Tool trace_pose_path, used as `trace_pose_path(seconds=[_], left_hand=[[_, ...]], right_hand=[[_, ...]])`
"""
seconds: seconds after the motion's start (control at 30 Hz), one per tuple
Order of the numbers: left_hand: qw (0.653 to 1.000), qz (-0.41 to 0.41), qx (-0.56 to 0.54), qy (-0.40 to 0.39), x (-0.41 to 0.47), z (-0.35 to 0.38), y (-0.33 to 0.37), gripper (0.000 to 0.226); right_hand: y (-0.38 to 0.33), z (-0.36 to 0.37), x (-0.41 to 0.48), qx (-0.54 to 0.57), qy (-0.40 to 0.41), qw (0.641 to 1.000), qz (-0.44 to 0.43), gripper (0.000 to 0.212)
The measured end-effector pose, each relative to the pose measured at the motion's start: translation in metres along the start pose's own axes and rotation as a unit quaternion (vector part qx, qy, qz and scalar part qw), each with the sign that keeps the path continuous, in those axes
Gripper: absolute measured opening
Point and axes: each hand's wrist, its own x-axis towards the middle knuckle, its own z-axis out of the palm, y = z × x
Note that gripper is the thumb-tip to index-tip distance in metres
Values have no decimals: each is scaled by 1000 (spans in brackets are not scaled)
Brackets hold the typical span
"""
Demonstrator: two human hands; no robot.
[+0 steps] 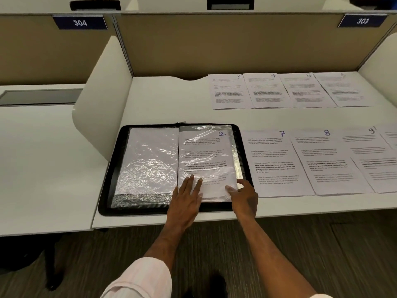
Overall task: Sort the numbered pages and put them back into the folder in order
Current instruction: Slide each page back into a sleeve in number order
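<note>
Bare desk (167,100) beyond folder (105,190); divider panel (101,93) blocks left, loose pages (277,164) crowd right, partition (214,44) walls far edge.

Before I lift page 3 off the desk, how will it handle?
Page 3 looks like one thin loose sheet, so probably very light and floppy, sagging if held by one corner. It lies flat on the smooth white desk, so a push would likely slide it. Its right edge meets page 4, which may shift too.
</note>
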Motion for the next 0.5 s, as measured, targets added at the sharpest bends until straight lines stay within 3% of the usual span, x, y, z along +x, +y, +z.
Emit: trace_pose_path(seconds=[0.27,0.5], left_hand=[[999,-7,0,-41,7,-3,-4,60],[998,9,1,-56,7,-9,-7,72]], right_hand=[[9,-1,2,30,-79,996,-11,62],[6,2,5,-13,-36,999,-9,54]])
